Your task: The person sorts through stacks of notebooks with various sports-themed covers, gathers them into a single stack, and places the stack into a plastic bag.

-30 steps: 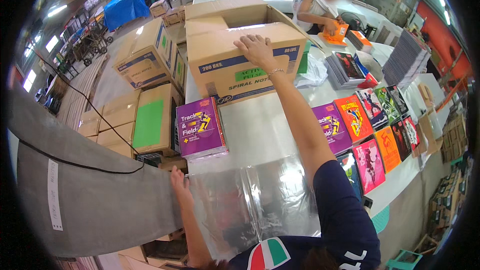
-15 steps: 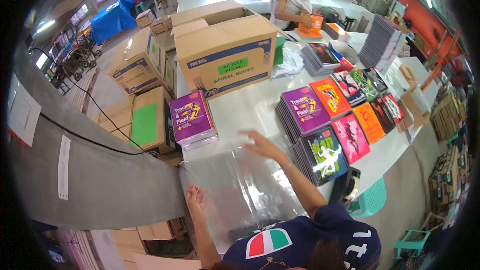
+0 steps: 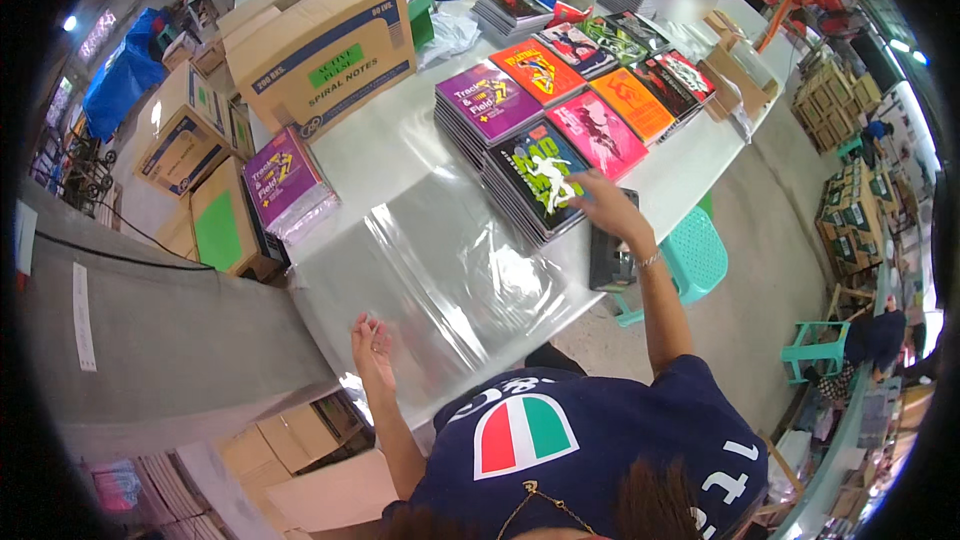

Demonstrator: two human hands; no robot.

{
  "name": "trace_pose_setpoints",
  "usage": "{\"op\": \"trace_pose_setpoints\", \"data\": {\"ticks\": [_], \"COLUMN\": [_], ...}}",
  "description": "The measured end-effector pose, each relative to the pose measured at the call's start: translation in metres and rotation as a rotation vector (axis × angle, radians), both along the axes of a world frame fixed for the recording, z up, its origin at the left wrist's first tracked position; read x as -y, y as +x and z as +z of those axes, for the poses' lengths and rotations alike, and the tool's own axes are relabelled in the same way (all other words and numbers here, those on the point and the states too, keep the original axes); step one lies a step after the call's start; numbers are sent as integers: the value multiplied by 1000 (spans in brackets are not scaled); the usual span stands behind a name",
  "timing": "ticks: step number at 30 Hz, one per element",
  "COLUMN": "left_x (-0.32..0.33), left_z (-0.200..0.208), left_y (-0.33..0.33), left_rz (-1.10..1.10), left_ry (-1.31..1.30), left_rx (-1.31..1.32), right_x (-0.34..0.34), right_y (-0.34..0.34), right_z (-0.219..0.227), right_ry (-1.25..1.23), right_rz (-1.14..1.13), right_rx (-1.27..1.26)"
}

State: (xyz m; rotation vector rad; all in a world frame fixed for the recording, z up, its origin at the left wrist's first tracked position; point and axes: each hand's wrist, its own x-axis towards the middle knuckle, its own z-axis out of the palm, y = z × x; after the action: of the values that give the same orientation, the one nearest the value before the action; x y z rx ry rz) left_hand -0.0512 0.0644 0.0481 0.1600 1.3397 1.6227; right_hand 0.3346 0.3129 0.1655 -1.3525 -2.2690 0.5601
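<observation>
My right hand (image 3: 608, 208) is at the right edge of a stack of dark notebooks (image 3: 538, 180) with a white figure and green lettering on the cover. Its fingers are stretched over the top cover and hold nothing; contact is hard to judge. My left hand (image 3: 373, 348), palm up with fingers loosely bent and apart, is empty beside the clear plastic sheets (image 3: 415, 270) spread on the near part of the table. Behind the dark stack are purple notebooks (image 3: 487, 100), with pink (image 3: 597, 132) and orange ones (image 3: 632, 103) alongside.
Plastic-wrapped purple notebooks (image 3: 285, 180) lie at the table's left edge. Behind them stands a large open carton (image 3: 320, 60). A concrete pillar (image 3: 180, 340) rises at left. On the right are a green stool (image 3: 695, 255) and stacked cartons (image 3: 850, 215). Another person works across the table.
My right hand has moved from above the plastic sheets rightward to the dark notebook stack. My left hand stays near the sheets' left side. The view has swung to the right.
</observation>
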Motion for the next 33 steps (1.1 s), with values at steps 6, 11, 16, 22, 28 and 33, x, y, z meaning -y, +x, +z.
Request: {"op": "trace_pose_setpoints", "data": {"ticks": [6, 11, 16, 22, 28, 33], "left_x": [5, -11, -71, -203, -355, -427], "left_z": [4, 14, 21, 89, 48, 22], "left_y": [37, 113, 188, 252, 191, 80], "left_rz": [-35, 23, 26, -112, -8, 175], "left_ry": [3, -17, 10, 134, -51, -378], "left_rx": [-132, -111, -228, -687, -1169, -1493], "right_x": [-28, -32, 2, 73, 144, 149], "right_y": [34, 101, 202, 385, 481, 486], "right_z": [22, 16, 12, -98, -155, -180], "right_ry": [20, 108, -94, -221, -634, -600], "right_rz": [72, 152, 130, -165, -311, -316], "right_rx": [-53, -101, -233, -77, 398, 125]}}
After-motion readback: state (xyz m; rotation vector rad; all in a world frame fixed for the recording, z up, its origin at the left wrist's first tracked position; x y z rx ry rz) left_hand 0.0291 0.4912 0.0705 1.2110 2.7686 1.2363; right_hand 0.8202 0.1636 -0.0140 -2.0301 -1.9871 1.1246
